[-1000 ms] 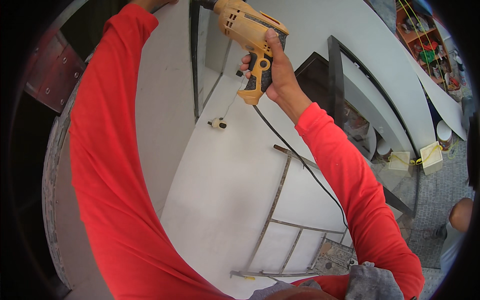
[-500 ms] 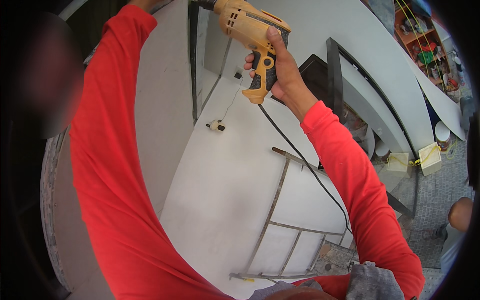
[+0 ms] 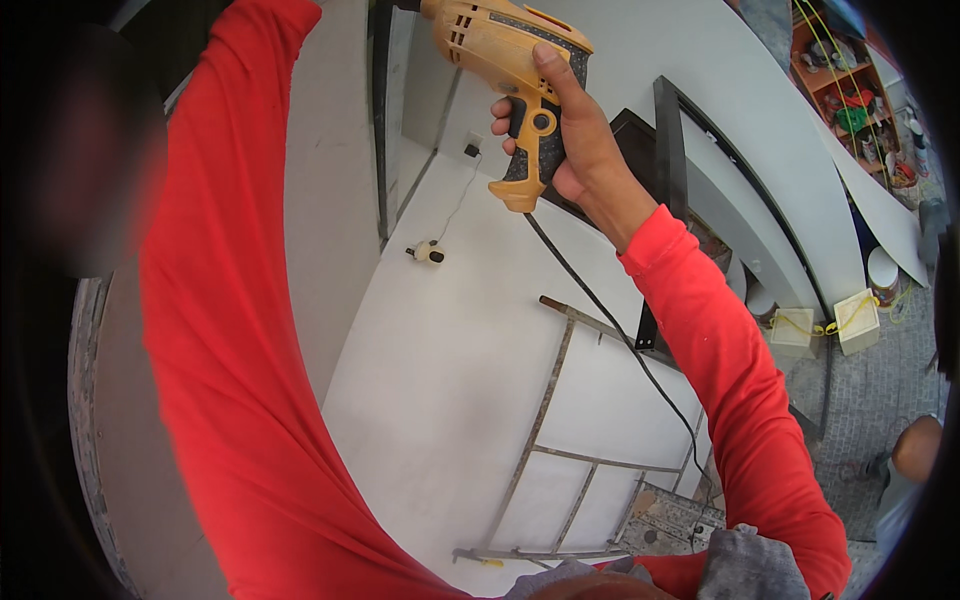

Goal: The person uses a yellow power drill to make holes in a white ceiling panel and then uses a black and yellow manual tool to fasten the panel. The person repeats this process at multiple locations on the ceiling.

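Around the handle of the drill [image 3: 510, 60], the right hand [image 3: 582, 130] is wrapped snugly, thumb laid on the back of the body and fingertips curled to the front near the trigger. The drill's body lies above and left of this grip, its nose pointing left; the cord [image 3: 582, 287] leaves the handle just below the grip and trails down rightward. Well left of the grip, a red sleeve [image 3: 225, 300] runs past the upper edge, so the left hand's hold cannot be told.
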A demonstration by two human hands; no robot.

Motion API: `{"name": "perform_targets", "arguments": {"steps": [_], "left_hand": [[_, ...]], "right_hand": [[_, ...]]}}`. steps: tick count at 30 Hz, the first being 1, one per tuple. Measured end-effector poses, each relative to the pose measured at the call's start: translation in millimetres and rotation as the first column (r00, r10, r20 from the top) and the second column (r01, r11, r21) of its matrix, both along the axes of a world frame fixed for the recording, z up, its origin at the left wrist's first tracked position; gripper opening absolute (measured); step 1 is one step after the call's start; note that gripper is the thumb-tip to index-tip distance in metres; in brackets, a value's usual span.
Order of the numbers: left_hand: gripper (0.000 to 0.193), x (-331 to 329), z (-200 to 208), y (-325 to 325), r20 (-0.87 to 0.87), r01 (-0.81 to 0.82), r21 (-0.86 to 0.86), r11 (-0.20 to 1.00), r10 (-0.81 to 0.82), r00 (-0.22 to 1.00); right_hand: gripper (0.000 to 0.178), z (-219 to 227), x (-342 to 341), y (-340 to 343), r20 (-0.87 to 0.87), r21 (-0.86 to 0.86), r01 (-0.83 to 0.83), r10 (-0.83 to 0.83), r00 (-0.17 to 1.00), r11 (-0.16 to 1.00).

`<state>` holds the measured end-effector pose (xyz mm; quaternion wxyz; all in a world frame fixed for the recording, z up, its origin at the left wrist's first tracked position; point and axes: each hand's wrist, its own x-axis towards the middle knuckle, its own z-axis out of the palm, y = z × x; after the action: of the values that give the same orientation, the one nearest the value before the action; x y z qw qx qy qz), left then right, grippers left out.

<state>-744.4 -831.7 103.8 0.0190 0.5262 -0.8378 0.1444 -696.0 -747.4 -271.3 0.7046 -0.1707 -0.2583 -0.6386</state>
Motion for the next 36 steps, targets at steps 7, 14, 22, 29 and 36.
{"name": "perform_targets", "arguments": {"steps": [7, 14, 22, 29, 36], "left_hand": [[0.034, -1.2, 1.8, -12.1, 0.074, 0.031, -0.007, 0.999, -0.031, 0.997], [0.029, -4.1, -7.4, -4.7, 0.046, 0.07, 0.003, 0.998, -0.07, 0.996], [0.033, -5.9, -3.8, -2.6, 0.077, -0.03, -0.048, 0.998, 0.034, 0.996], [0.036, -6.1, -5.1, 2.0, 0.138, -0.013, -0.089, 0.996, 0.025, 0.99], [0.034, -3.7, -5.3, -1.7, 0.071, 0.076, 0.004, 0.997, -0.076, 0.995]], "right_hand": [[0.073, 3.6, 0.1, 2.3, 0.014, 0.049, -0.085, 0.085, 0.996, 0.995], [0.075, 5.9, -2.9, 7.2, -0.031, 0.056, 0.002, -0.001, 1.0, 0.998], [0.073, 5.7, -7.2, 6.9, -0.058, 0.059, 0.019, -0.016, 0.998, 0.998], [0.069, 5.5, -8.8, 1.0, -0.055, 0.06, 0.013, -0.01, 0.998, 0.998], [0.076, 7.8, -14.3, 3.7, -0.067, 0.045, 0.075, -0.072, 0.995, 0.996]]}}
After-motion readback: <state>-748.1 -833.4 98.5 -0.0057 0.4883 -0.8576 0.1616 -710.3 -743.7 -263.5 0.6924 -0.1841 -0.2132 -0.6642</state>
